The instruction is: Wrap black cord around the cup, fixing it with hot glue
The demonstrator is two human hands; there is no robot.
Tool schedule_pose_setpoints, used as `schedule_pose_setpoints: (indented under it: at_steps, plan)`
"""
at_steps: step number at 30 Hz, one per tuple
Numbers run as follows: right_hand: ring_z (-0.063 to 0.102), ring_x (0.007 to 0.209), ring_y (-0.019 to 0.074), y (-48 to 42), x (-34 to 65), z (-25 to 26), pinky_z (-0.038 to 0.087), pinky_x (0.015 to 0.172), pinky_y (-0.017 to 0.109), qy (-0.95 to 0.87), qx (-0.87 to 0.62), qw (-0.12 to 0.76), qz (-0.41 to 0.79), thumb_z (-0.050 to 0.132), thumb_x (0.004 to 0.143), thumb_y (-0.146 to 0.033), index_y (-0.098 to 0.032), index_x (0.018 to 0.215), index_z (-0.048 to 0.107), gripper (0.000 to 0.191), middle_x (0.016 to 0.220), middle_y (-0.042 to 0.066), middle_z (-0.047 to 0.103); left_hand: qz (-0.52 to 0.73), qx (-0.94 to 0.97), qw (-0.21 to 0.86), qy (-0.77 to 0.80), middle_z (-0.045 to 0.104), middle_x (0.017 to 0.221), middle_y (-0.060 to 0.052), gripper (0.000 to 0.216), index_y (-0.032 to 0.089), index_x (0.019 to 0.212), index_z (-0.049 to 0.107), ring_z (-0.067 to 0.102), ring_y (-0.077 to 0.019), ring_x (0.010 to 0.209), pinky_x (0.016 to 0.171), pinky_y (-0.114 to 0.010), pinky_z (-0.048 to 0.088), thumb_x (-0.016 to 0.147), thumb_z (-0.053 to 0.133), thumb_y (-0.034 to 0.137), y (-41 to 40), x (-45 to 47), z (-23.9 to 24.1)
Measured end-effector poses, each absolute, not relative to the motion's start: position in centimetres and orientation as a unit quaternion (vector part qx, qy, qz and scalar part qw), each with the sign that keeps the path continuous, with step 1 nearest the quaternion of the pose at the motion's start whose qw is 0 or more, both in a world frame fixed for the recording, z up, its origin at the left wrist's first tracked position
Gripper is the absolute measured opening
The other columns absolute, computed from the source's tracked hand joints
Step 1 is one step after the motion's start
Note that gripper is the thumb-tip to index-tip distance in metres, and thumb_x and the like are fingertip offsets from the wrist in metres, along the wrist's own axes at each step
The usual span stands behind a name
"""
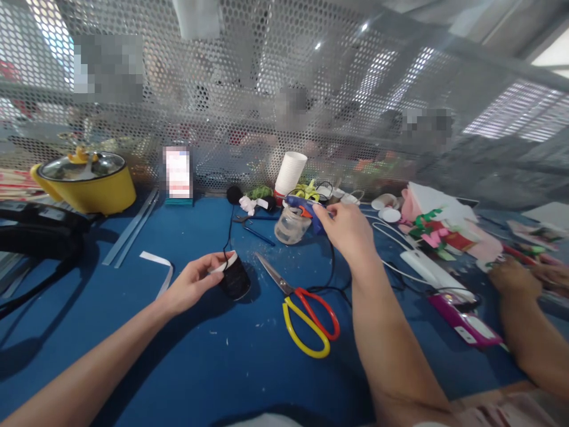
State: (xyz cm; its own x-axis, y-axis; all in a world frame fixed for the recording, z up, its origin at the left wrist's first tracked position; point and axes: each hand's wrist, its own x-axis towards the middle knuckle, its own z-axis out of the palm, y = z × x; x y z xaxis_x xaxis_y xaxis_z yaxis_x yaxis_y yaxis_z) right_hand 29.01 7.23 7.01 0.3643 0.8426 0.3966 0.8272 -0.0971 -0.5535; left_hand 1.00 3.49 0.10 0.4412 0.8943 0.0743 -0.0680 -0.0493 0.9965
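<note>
My left hand [189,284] pinches the pale rim of a small cup wrapped in black yarn [235,279], tilted just above the blue table. A black strand runs from it up to a ball of black yarn [234,194]. In my right hand [349,228] is a blue glue gun [316,218], its front end over a clear plastic jar [291,228]. Whether its nozzle touches the jar is hard to see. Between my hands lie scissors [291,290] with one red and one yellow handle, blades apart.
A yellow electric pot [95,187] and a propped phone [178,172] stand at the back left, stacked paper cups [290,172] at the back middle. To the right are a white power strip [435,276], a purple box [464,320], cables, paper pieces and another person's hands [515,279].
</note>
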Motion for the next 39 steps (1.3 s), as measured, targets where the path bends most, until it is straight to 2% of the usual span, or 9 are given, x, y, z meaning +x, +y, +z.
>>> schedule_pose_setpoints:
  at_steps: [2, 4, 8, 11, 15, 20, 27, 34, 39]
  plan:
    - [0.056, 0.080, 0.0244, 5.8, 27.5, 7.4, 0.042, 0.072, 0.038, -0.637, -0.662, 0.393, -0.046, 0.049, 0.076, -0.040, -0.015, 0.069, 0.060, 0.028, 0.079, 0.012, 0.059, 0.395, 0.616, 0.589, 0.342, 0.054, 0.114, -0.016, 0.018, 0.016, 0.065, 0.047, 0.038, -0.0288, 0.118, 0.093, -0.041, 0.029, 0.075, 0.056, 0.027, 3.4, 1.0, 0.2]
    - [0.056, 0.074, 0.0189, 4.5, 25.3, 7.3, 0.043, 0.070, 0.033, -0.709, -0.565, 0.420, 0.037, 0.043, 0.080, -0.041, -0.016, 0.070, 0.060, 0.032, 0.076, 0.008, 0.059, 0.381, 0.644, 0.571, 0.337, 0.054, 0.115, -0.016, 0.017, 0.016, 0.066, 0.046, 0.038, -0.0279, 0.118, 0.094, -0.040, 0.029, 0.077, 0.053, 0.027, 3.2, 1.1, 0.4]
    - [0.055, 0.084, 0.0151, 3.3, 20.9, 5.7, 0.041, 0.078, 0.030, -0.783, -0.450, 0.354, 0.244, 0.034, 0.086, -0.041, -0.017, 0.074, 0.061, 0.039, 0.087, 0.007, 0.059, 0.343, 0.704, 0.533, 0.321, 0.054, 0.111, -0.014, 0.016, 0.017, 0.066, 0.043, 0.041, -0.0240, 0.114, 0.093, -0.036, 0.031, 0.079, 0.048, 0.025, 2.6, 1.4, 1.2]
    - [0.052, 0.088, 0.0166, 3.3, 18.9, 4.2, 0.040, 0.081, 0.032, -0.791, -0.448, 0.318, 0.269, 0.033, 0.086, -0.039, -0.014, 0.071, 0.060, 0.040, 0.091, 0.009, 0.056, 0.313, 0.739, 0.493, 0.336, 0.056, 0.091, -0.008, 0.015, 0.017, 0.065, 0.041, 0.049, -0.0192, 0.091, 0.082, -0.032, 0.037, 0.079, 0.045, 0.024, 2.2, 1.6, 1.9]
    - [0.052, 0.091, 0.0171, 3.4, 18.2, 3.1, 0.038, 0.082, 0.033, -0.774, -0.449, 0.299, 0.331, 0.041, 0.083, -0.035, -0.015, 0.065, 0.057, 0.032, 0.095, 0.010, 0.055, 0.281, 0.766, 0.445, 0.368, 0.047, 0.071, 0.000, 0.012, 0.017, 0.066, 0.042, 0.043, -0.0137, 0.068, 0.068, -0.027, 0.038, 0.077, 0.043, 0.022, 2.0, 1.7, 2.3]
    - [0.051, 0.099, 0.0165, 3.2, 18.4, 3.0, 0.038, 0.082, 0.031, -0.667, -0.421, 0.394, 0.472, 0.054, 0.074, -0.026, -0.017, 0.063, 0.054, 0.014, 0.099, 0.007, 0.054, 0.314, 0.721, 0.502, 0.359, 0.054, 0.074, -0.003, 0.013, 0.017, 0.064, 0.046, 0.048, -0.0163, 0.073, 0.069, -0.027, 0.038, 0.075, 0.049, 0.024, 2.3, 1.6, 2.0]
    - [0.054, 0.084, 0.0122, 3.0, 19.5, 3.6, 0.040, 0.076, 0.027, -0.587, -0.411, 0.483, 0.503, 0.058, 0.070, -0.028, -0.019, 0.065, 0.053, 0.011, 0.096, 0.003, 0.057, 0.385, 0.573, 0.642, 0.335, 0.061, 0.107, -0.011, 0.015, 0.015, 0.063, 0.051, 0.052, -0.0247, 0.098, 0.081, -0.033, 0.036, 0.072, 0.058, 0.024, 2.5, 1.5, 2.3]
    - [0.049, 0.059, 0.0084, 3.3, 19.6, 3.2, 0.039, 0.060, 0.024, -0.542, -0.455, 0.487, 0.512, 0.059, 0.069, -0.032, -0.017, 0.079, 0.058, 0.018, 0.074, -0.001, 0.057, 0.398, 0.530, 0.684, 0.305, 0.063, 0.106, -0.009, 0.013, 0.014, 0.063, 0.053, 0.053, -0.0236, 0.099, 0.082, -0.032, 0.036, 0.070, 0.062, 0.021, 2.4, 1.4, 2.7]
    - [0.052, 0.064, 0.0108, 3.3, 19.5, 2.9, 0.040, 0.064, 0.026, -0.543, -0.463, 0.482, 0.508, 0.059, 0.068, -0.033, -0.016, 0.079, 0.059, 0.020, 0.073, 0.001, 0.058, 0.405, 0.524, 0.695, 0.280, 0.063, 0.106, -0.010, 0.011, 0.013, 0.064, 0.054, 0.054, -0.0226, 0.097, 0.080, -0.031, 0.037, 0.070, 0.062, 0.019, 2.3, 1.3, 2.8]
